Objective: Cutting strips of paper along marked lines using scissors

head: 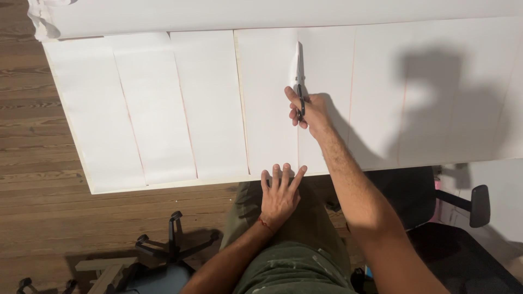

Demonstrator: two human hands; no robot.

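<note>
A large white paper sheet [212, 103] lies flat across a table, marked with faint red lines and cut into several long strips. My right hand [308, 111] grips black-handled scissors [299, 81], whose blades point away from me along a cut line near the sheet's middle. The paper edge lifts slightly beside the blades. My left hand [279, 193] rests flat, fingers spread, on the near edge of the sheet just left of that cut line. A thin red string circles its wrist.
A paper roll [163, 16] lies along the far edge. A black office chair [468, 218] stands at the right, another chair base [171, 245] at the lower left on the wooden floor [38, 179]. My legs in green trousers [289, 256] are below.
</note>
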